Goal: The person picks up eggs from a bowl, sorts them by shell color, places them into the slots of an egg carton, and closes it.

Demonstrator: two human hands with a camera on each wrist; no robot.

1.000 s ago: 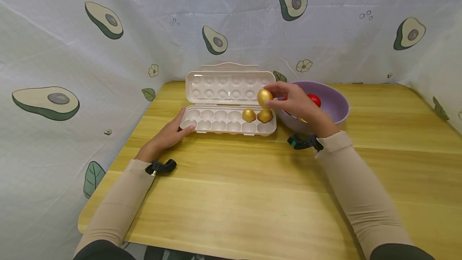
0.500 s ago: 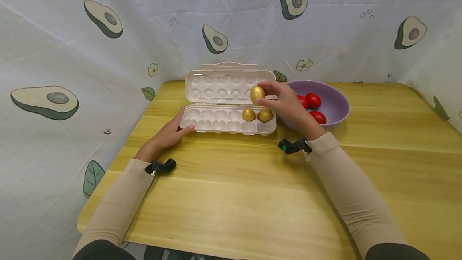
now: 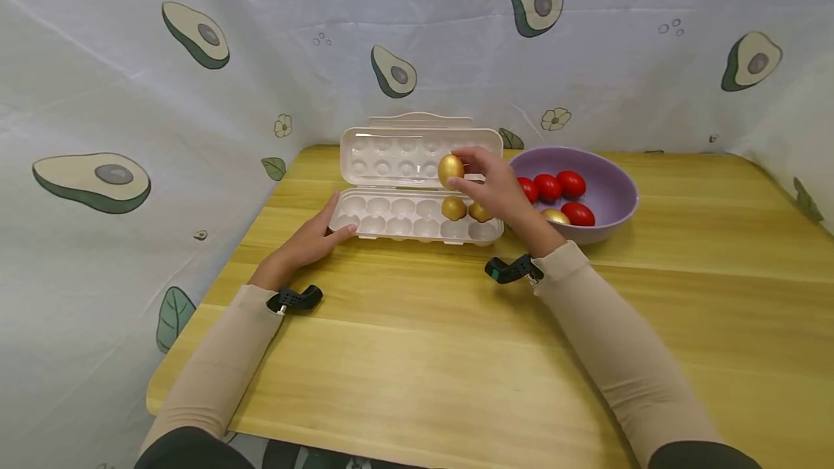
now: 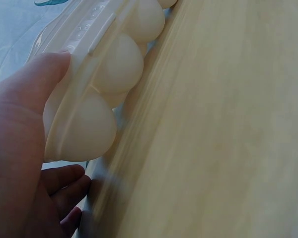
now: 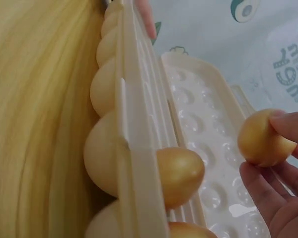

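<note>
My right hand [image 3: 493,183] pinches a golden egg [image 3: 450,171] between thumb and fingers, over the back of an open egg carton [image 3: 399,210]. In the right wrist view this egg [image 5: 260,139] is apart from the carton, in front of its raised lid [image 5: 186,94]. Two golden eggs, one left [image 3: 454,208] and one right [image 3: 480,212], sit side by side in the back row near the right end. My left hand [image 3: 309,241] holds the carton's left end. In the left wrist view its thumb [image 4: 54,69] lies on the rim, while the other fingers [image 4: 67,186] curl below the end.
A purple bowl [image 3: 615,190] stands just right of the carton, holding several red eggs [image 3: 572,184] and a golden egg [image 3: 555,216]. The wooden table [image 3: 404,339] extends toward the front. Behind it hangs a pale curtain [image 3: 456,13] printed with avocados.
My right hand has carried the golden egg leftward, away from the bowl, along the carton's back. More of the bowl's eggs now show. The left hand has kept its place on the carton.
</note>
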